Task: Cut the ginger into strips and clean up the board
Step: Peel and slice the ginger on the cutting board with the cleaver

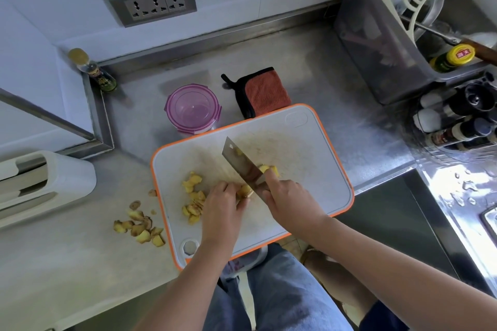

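A white cutting board (309, 169) with an orange rim lies on the steel counter. My left hand (223, 204) presses a ginger piece (245, 191) onto the board. My right hand (287, 199) grips a cleaver (242, 162), its blade resting against that piece, forefinger along the blade. More cut ginger (193, 196) lies on the board left of my left hand, and a small piece (269, 169) sits right of the blade. A pile of ginger trimmings (139, 226) rests on the counter left of the board.
A purple lidded container (192, 108) and an orange-and-black cloth (265, 93) sit behind the board. A bottle (92, 70) stands in the back corner. A utensil bin (382, 35) and spice bottles (454, 121) are at right, a white knife holder (45, 180) at left.
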The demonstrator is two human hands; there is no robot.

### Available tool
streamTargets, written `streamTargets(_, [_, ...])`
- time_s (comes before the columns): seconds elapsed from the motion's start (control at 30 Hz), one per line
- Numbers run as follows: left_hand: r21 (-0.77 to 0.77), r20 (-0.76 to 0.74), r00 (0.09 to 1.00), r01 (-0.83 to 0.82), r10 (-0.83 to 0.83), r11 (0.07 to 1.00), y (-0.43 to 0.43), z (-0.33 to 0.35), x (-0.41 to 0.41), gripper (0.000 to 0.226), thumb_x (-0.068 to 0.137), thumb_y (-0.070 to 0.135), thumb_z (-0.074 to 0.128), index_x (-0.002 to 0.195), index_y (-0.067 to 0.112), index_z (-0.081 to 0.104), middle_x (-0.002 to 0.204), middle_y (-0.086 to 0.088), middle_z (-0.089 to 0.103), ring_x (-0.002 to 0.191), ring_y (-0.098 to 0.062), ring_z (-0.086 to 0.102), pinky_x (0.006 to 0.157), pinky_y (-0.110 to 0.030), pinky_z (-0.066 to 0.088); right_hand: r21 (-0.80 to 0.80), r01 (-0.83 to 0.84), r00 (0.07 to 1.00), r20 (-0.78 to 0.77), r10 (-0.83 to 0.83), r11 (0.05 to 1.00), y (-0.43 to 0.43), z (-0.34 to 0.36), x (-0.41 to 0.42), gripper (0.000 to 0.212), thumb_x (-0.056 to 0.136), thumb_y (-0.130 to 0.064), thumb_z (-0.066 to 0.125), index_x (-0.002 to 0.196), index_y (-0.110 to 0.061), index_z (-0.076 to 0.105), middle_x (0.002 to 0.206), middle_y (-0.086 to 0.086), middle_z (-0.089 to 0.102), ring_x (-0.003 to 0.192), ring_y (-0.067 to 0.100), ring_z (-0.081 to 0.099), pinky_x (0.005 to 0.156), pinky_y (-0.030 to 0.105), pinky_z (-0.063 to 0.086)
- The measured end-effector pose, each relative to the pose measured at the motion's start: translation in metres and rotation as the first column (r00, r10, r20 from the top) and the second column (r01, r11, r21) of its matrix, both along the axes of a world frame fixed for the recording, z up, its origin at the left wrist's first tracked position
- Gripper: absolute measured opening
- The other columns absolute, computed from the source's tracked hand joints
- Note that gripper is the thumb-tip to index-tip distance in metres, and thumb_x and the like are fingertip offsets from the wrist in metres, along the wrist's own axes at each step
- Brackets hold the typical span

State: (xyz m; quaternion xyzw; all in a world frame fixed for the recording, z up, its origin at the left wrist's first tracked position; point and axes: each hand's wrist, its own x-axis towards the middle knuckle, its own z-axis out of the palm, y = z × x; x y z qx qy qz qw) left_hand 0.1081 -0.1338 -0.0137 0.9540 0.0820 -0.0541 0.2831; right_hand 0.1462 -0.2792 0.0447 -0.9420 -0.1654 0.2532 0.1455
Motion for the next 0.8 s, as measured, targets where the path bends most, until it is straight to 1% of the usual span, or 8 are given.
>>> streamTargets(0.1, [-0.008,-0.028,1.000,0.010,-0.011,1.000,0.001,0.000,0.003,0.020,0.080,0.022,0.077,0.095,0.010,0.071,0.091,-0.004,0.065,0.085,-0.022,0.061,0.074,-0.032,0.050,-0.069,-0.022,1.000,-0.019,0.021,0.997,-0.002,0.002,-0.002,0.018,0.100,-0.019,0.035,0.117,-0.013,0.033,0.066,-0.002,0.037,0.063,0.025,0.046,0.057,0.034,0.038])
streamTargets(0.2, [-0.018,-0.031,0.999,0.016,-0.017,1.000,0.001,0.001,0.003,0.018,0.081,0.022,0.076,0.095,0.011,0.071,0.090,-0.003,0.064,0.084,-0.020,0.059,0.073,-0.031,0.049,-0.135,-0.030,0.999,-0.042,0.024,0.990,-0.003,0.002,-0.008,0.023,0.097,-0.012,0.038,0.119,-0.016,0.031,0.066,-0.002,0.040,0.061,0.021,0.050,0.059,0.035,0.045])
streamTargets(0.27, [-0.027,-0.029,0.999,0.019,-0.020,0.999,0.002,0.000,0.004,0.017,0.081,0.021,0.076,0.094,0.012,0.070,0.090,-0.002,0.064,0.083,-0.020,0.059,0.071,-0.032,0.049,-0.145,-0.019,0.999,-0.050,0.012,0.989,-0.002,0.002,-0.007,0.025,0.097,-0.010,0.039,0.119,-0.017,0.031,0.066,-0.003,0.040,0.056,0.015,0.044,0.057,0.033,0.044])
streamTargets(0.33, [-0.030,-0.029,0.999,0.026,-0.027,0.999,0.001,0.000,0.005,0.016,0.081,0.021,0.076,0.092,0.011,0.069,0.089,-0.003,0.064,0.081,-0.021,0.059,0.069,-0.033,0.049,-0.153,-0.027,0.998,-0.054,0.019,0.988,0.002,0.000,-0.004,0.025,0.096,-0.008,0.038,0.118,-0.016,0.031,0.065,-0.003,0.039,0.053,0.012,0.039,0.055,0.031,0.039])
streamTargets(0.43, [-0.057,-0.017,1.000,0.020,-0.021,0.998,0.001,0.001,0.006,0.014,0.080,0.018,0.076,0.088,0.009,0.070,0.085,-0.005,0.064,0.078,-0.024,0.059,0.064,-0.034,0.047,-0.156,-0.043,0.998,-0.060,0.034,0.987,0.009,-0.006,0.001,0.028,0.094,-0.004,0.038,0.119,-0.015,0.031,0.066,-0.002,0.037,0.056,0.016,0.039,0.056,0.033,0.036])
streamTargets(0.53, [-0.051,-0.018,1.000,0.022,-0.023,0.998,0.001,0.001,0.006,0.015,0.077,0.014,0.079,0.085,0.007,0.069,0.082,-0.007,0.064,0.075,-0.026,0.060,0.061,-0.033,0.045,-0.149,-0.033,0.998,-0.063,0.024,0.988,0.012,-0.014,0.005,0.025,0.094,-0.005,0.038,0.116,-0.015,0.032,0.066,-0.003,0.036,0.059,0.020,0.040,0.059,0.034,0.036])
streamTargets(0.7, [-0.035,-0.007,0.999,0.040,-0.040,0.999,0.001,-0.001,0.006,0.018,0.072,0.009,0.082,0.084,0.007,0.069,0.080,-0.007,0.064,0.072,-0.027,0.062,0.058,-0.035,0.049,-0.134,-0.007,1.000,-0.031,0.003,0.991,0.013,-0.026,0.003,0.024,0.096,-0.009,0.039,0.119,-0.015,0.031,0.071,0.001,0.042,0.063,0.025,0.045,0.058,0.034,0.036])
streamTargets(0.8, [-0.015,-0.003,0.998,0.055,-0.055,0.998,0.002,-0.001,0.006,0.020,0.069,0.006,0.083,0.083,0.006,0.068,0.077,-0.008,0.063,0.069,-0.029,0.062,0.055,-0.035,0.049,-0.118,-0.015,1.000,-0.017,0.013,0.993,0.020,-0.034,0.002,0.027,0.095,-0.007,0.038,0.120,-0.013,0.032,0.071,0.000,0.039,0.064,0.027,0.044,0.058,0.033,0.034])
